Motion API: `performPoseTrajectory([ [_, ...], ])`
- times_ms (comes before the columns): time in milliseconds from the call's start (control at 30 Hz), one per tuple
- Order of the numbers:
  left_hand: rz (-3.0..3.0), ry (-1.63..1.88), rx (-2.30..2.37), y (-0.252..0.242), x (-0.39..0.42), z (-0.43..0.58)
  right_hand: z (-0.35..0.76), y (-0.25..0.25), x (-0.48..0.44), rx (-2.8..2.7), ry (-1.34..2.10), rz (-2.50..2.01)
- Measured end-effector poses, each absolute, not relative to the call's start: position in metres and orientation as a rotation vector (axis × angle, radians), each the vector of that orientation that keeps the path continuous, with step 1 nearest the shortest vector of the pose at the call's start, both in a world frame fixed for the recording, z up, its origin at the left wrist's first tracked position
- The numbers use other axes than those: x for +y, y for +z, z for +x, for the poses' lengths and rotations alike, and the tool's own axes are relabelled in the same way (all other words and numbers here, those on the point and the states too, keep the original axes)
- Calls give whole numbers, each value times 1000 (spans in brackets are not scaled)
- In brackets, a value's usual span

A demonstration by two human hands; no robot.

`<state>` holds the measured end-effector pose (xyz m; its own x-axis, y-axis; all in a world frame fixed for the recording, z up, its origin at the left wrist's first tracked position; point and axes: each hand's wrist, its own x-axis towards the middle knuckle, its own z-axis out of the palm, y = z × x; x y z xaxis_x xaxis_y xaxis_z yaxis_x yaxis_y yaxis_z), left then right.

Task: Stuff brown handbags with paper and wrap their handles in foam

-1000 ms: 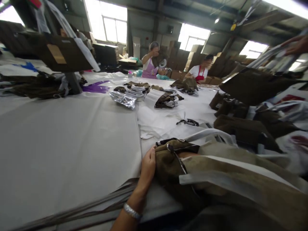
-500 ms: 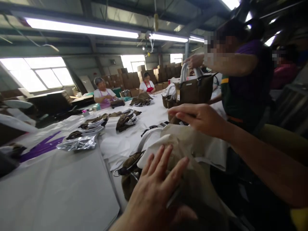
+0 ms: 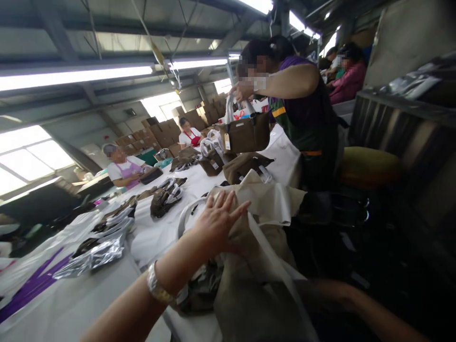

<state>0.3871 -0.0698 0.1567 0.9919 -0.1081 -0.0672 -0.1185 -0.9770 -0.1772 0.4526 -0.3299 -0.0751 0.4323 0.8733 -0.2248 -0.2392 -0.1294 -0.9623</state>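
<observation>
- one olive-brown, limp cloth bag [image 3: 249, 304] lies at the near edge of the white-covered desk [image 3: 146, 242], directly beneath the left hand [image 3: 223, 221] and running on from its palm toward the lower right.
- the left hand is spread, fingers fanned and palm down, touching the cloth near its far end; nothing is pinched in it, as far as the view shows.
- the bag's long axis seems to run from those fingers back toward the wearer, slanting a little rightward, though its folds make the outline hard to judge.
- the right forearm [image 3: 359, 301] comes in low from the opposite side; the right hand is lost in shadow and cloth, so i cannot tell whether it grips anything. the left hand is the one plainly in contact.
- a long, pale, flat strip [image 3: 270, 251] slants down across the cloth from beside the left hand, and a curved, white-wrapped handle [image 3: 183, 221] stands just beyond the wrist.
- farther off, a co-worker's hand [image 3: 244, 91] holds up a brown, boxy handbag [image 3: 249, 135] by its white-wrapped handles.
- that handbag bears a tan paper hangtag [image 3: 227, 142] and a small, pale plate [image 3: 239, 124]; any writing on either is too small to read, and no brand is legible.
</observation>
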Motion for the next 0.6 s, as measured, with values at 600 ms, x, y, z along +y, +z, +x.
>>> performPoseTrajectory([
  [600, -3323, -166, 203, 136, -53, 380, 470, 66, -212, -704, 1080, -833],
])
